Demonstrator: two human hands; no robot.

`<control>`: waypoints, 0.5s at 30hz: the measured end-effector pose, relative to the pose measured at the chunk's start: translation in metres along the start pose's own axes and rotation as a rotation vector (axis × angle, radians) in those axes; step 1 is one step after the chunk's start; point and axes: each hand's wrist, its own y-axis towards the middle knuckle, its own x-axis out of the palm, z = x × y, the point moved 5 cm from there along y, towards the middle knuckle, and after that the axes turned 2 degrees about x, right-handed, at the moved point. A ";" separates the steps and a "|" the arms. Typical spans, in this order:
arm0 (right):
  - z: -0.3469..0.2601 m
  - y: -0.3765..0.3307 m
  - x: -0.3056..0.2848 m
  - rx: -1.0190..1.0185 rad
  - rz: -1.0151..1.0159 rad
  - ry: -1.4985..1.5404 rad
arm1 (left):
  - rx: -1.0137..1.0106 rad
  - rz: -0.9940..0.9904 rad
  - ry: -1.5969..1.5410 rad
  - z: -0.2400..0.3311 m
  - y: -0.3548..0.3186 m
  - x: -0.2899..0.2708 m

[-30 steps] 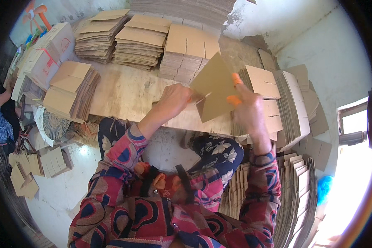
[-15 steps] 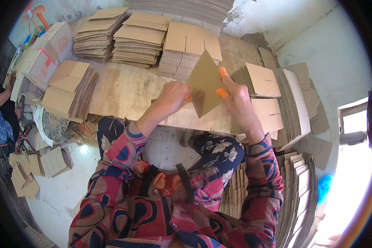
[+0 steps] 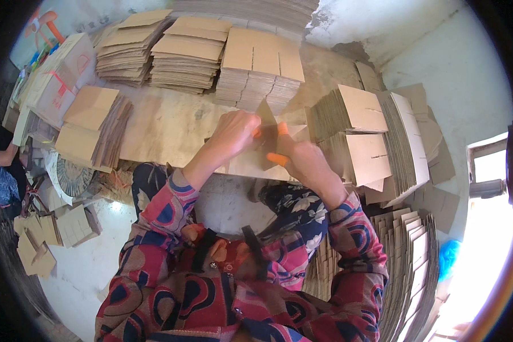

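Note:
A brown cardboard piece [image 3: 269, 126] stands steeply tilted between my hands above the wooden table, its narrow face toward me. My left hand [image 3: 236, 135] is closed, with an orange-covered fingertip pressed at the cardboard's left side. My right hand [image 3: 309, 164] wears orange covers on thumb and forefinger, and both digits are on the cardboard's right side. Another pale cardboard edge shows behind my right forefinger; whether it belongs to the same piece, I cannot tell. Slotted cardboard stacks [image 3: 262, 54] stand just beyond my hands.
More cardboard stacks sit on the wooden table [image 3: 165, 125], at its left end and at right [image 3: 366, 154]. A large carton [image 3: 62, 77] is at far left. Upright cardboard sheets [image 3: 404, 256] fill the floor at my right. Another person's arm [image 3: 7, 153] shows at the left edge.
The cardboard was broad and diamond-shaped toward me; now it is turned or folded and looks much narrower. My right hand has moved left and slightly down, closer to my left hand.

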 end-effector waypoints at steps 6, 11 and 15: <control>0.094 -0.004 -0.059 0.238 0.695 -0.242 | -0.076 0.006 0.111 -0.005 -0.007 0.007; 0.201 0.011 -0.036 0.611 0.438 -0.494 | -0.051 -0.108 0.154 0.003 -0.011 0.004; 0.246 0.011 -0.037 0.440 0.385 -0.332 | -0.037 -0.023 0.138 0.009 -0.019 -0.014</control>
